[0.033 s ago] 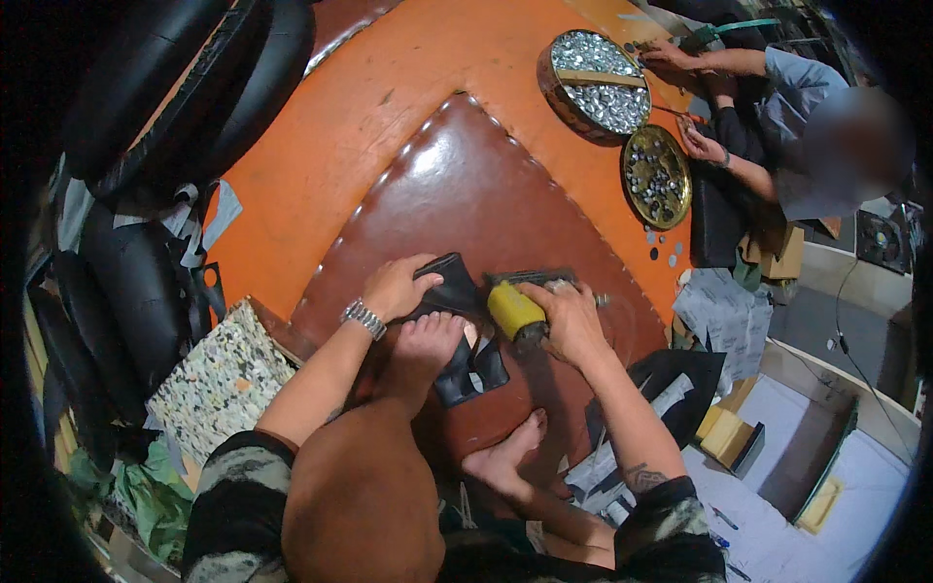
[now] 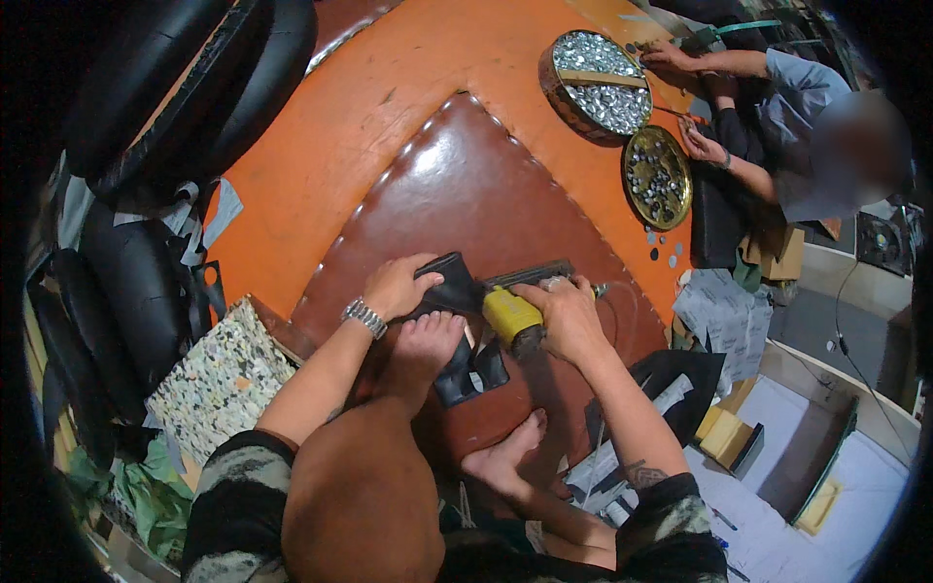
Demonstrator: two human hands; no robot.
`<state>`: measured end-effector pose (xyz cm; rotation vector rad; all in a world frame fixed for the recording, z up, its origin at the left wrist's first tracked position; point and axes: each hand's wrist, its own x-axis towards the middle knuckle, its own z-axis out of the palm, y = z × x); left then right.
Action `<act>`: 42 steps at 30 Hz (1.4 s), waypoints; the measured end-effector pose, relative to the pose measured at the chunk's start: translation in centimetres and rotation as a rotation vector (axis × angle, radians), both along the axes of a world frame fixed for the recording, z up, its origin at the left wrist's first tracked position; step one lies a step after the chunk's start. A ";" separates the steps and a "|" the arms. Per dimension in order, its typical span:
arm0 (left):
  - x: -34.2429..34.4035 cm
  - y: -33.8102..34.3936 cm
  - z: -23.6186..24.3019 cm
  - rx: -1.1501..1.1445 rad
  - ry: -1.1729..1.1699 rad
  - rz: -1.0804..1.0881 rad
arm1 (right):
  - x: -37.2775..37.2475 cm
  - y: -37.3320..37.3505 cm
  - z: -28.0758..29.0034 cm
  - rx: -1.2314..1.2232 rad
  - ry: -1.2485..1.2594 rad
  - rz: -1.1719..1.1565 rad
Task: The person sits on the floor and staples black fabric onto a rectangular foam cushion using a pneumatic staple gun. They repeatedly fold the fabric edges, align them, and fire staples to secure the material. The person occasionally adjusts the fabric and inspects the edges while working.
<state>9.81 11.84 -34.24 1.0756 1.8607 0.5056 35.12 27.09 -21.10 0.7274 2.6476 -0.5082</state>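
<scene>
My left hand [image 2: 397, 288] grips the edge of a black leather-like piece [image 2: 449, 277], thumb on top and fingers partly hidden. It lies just beyond my bare foot. My right hand [image 2: 569, 316] is wrapped round a yellow and black pneumatic staple gun [image 2: 512, 317]. The gun's nose meets the right side of the black piece; whether it presses on it is hard to tell. Behind the gun an air fitting [image 2: 601, 290] leads into a thin hose. Another black part with gaps [image 2: 471, 369] lies beside my foot, and I cannot tell if it joins the held piece.
Beneath is a brown padded board [image 2: 437, 185] on an orange surface [image 2: 321, 126]. Black padded parts [image 2: 136, 282] are stacked at left, beside speckled foam [image 2: 222, 379]. A tin of shiny metal pieces [image 2: 544, 85] and a brass tray [image 2: 637, 199] stand near a co-worker's hands [image 2: 702, 146].
My right hand has tilted the staple gun slightly, bringing its nose a little left toward the black piece. The left hand stays in place.
</scene>
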 end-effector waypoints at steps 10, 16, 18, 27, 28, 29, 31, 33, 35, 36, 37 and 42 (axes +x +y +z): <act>-0.3 0.5 -0.5 -0.001 -0.042 0.027 | -6.8 1.6 -2.7 0.072 -0.081 0.225; -1.1 0.9 -0.5 0.073 -0.010 0.001 | -4.6 1.5 -2.6 0.049 -0.070 -0.053; -2.0 2.0 -0.1 0.118 0.025 -0.045 | -2.2 1.5 -2.4 0.085 -0.067 -0.248; -2.6 3.7 3.6 0.341 0.371 0.401 | 2.9 -10.1 -5.7 -0.100 0.297 -0.992; -1.5 2.2 4.1 0.352 0.409 0.208 | 2.5 -12.0 -6.5 -0.383 0.259 -1.212; 0.1 1.1 4.4 0.443 0.509 0.142 | 1.7 -13.7 -7.6 -0.599 0.338 -1.413; 2.5 0.9 4.1 0.445 0.611 0.052 | 0.4 -16.4 -9.7 -0.931 0.511 -1.640; 3.9 1.2 3.7 0.280 0.614 0.018 | 0.3 -17.8 -11.3 -1.055 0.680 -1.675; 4.2 2.3 3.2 0.155 0.553 0.046 | 0.5 -18.1 -12.8 -1.006 0.702 -1.582; 4.1 2.8 3.1 0.130 0.543 0.075 | 0.9 -18.3 -13.2 -0.964 0.747 -1.505; 4.1 3.2 3.1 0.123 0.570 0.064 | 1.2 -18.2 -13.5 -0.916 0.720 -1.485; 3.4 1.5 3.8 0.129 0.440 0.053 | 2.8 -17.8 -14.1 -0.703 0.725 -1.410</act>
